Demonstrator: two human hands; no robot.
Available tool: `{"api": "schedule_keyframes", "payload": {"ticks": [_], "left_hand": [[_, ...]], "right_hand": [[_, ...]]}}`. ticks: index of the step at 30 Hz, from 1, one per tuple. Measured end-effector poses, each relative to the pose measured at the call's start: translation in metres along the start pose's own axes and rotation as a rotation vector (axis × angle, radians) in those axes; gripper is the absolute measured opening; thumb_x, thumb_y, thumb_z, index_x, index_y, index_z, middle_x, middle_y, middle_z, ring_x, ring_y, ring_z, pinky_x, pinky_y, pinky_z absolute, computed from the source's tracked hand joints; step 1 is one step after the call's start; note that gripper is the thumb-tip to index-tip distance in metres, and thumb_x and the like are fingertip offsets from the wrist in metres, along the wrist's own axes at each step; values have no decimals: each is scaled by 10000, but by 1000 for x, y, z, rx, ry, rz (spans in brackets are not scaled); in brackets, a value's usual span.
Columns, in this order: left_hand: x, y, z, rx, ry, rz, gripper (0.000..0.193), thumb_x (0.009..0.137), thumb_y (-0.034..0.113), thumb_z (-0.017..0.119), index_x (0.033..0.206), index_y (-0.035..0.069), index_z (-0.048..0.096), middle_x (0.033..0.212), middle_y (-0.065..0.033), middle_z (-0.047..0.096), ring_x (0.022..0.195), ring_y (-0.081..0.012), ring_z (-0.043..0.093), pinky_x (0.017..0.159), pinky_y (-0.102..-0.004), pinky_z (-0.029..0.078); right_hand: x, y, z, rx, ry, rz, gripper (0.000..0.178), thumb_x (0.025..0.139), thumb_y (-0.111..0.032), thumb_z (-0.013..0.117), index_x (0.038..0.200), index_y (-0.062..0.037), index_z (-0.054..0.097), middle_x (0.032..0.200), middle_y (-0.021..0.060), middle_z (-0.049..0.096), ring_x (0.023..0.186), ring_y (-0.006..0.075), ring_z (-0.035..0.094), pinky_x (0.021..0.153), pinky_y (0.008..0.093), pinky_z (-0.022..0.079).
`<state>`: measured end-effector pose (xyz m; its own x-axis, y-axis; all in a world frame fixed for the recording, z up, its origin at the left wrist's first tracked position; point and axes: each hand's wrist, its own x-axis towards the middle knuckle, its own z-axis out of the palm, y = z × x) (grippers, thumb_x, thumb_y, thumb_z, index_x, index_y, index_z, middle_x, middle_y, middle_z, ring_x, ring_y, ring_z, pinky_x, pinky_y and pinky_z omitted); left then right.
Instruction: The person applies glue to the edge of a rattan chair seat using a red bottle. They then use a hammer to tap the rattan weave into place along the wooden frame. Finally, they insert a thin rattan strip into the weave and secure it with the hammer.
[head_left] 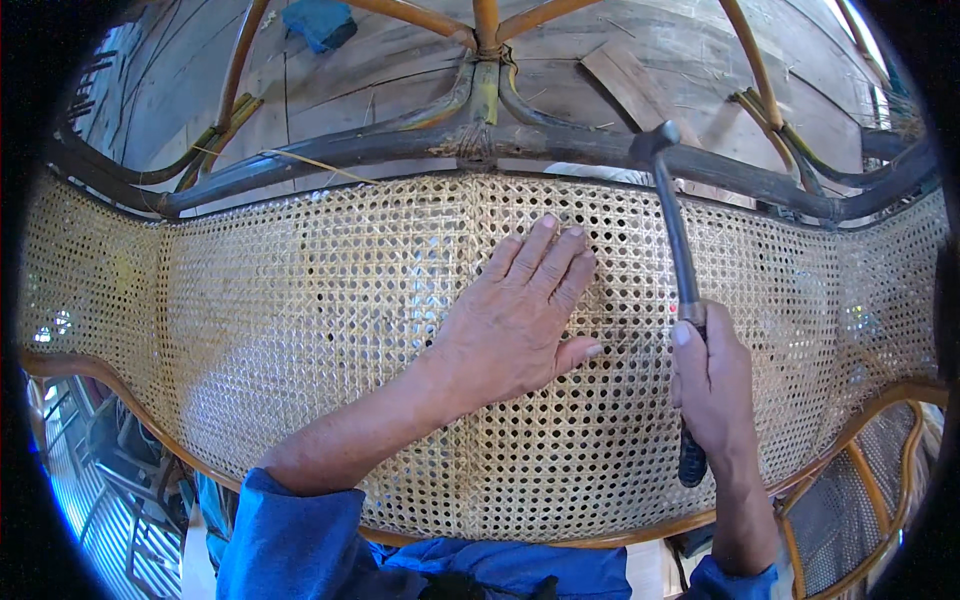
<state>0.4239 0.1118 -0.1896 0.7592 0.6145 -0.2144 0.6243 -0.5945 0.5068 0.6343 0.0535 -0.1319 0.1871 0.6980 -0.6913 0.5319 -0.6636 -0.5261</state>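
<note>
A broad panel of woven cane webbing (380, 270) with open holes stretches across the view, set in a rattan frame. My left hand (520, 310) lies flat on the webbing near its middle, fingers stretched out and thumb apart. In my right hand (715, 380) is a hammer (676, 230), gripped round its dark handle. The hammer's head points away from me and is over the dark pole (570, 145) along the webbing's far edge. Whether the head touches the pole I cannot tell. A loose thin strip of cane (320, 166) sticks out over that pole on the left.
Curved rattan legs (755, 70) and braces rise beyond the dark pole. On the plank floor (400, 75) lie a blue bundle (320, 24) and a wooden board (632, 85). A rattan rail (640, 527) borders the near edge. Another woven rattan piece (860, 510) stands at the lower right.
</note>
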Motion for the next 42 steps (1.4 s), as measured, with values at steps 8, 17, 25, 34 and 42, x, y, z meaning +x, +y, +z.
{"api": "schedule_keyframes", "payload": {"ticks": [8,17,25,34,42], "left_hand": [[-2,1,-2,-5,-3,-15,708,882,511,525,1330,-29,428,1415,-199,378,1370,-372,285,1122,-478,244],[-1,1,-1,-12,-7,-30,688,894,502,514,1335,-18,426,1416,-188,386,1371,-362,289,1128,-461,243],[-2,1,-2,1,-9,-25,688,896,494,511,1336,-28,423,1410,-197,391,1369,-365,293,1130,-459,243],[-1,0,0,-20,19,-20,678,900,483,507,1325,-40,431,1412,-200,395,1361,-369,303,1126,-464,248],[-1,0,-2,-12,14,-17,676,906,486,495,1326,-40,430,1403,-201,402,1362,-370,303,1120,-464,255]], "right_hand": [[-1,-6,0,-74,-15,28,247,969,-240,488,1047,-7,504,683,149,588,592,237,604,571,379,458],[0,-8,-2,-36,-57,101,249,970,-244,486,1044,-8,507,666,158,583,575,267,602,552,378,454],[0,-4,2,-113,-28,-1,254,969,-238,490,1047,3,509,681,179,593,598,291,614,572,402,461],[5,-8,3,-131,-47,-28,283,968,-260,499,1041,13,514,691,191,602,606,314,618,579,415,463],[5,-7,4,-162,-66,-3,288,973,-269,491,1046,8,512,663,164,584,583,282,600,571,401,457]]}}
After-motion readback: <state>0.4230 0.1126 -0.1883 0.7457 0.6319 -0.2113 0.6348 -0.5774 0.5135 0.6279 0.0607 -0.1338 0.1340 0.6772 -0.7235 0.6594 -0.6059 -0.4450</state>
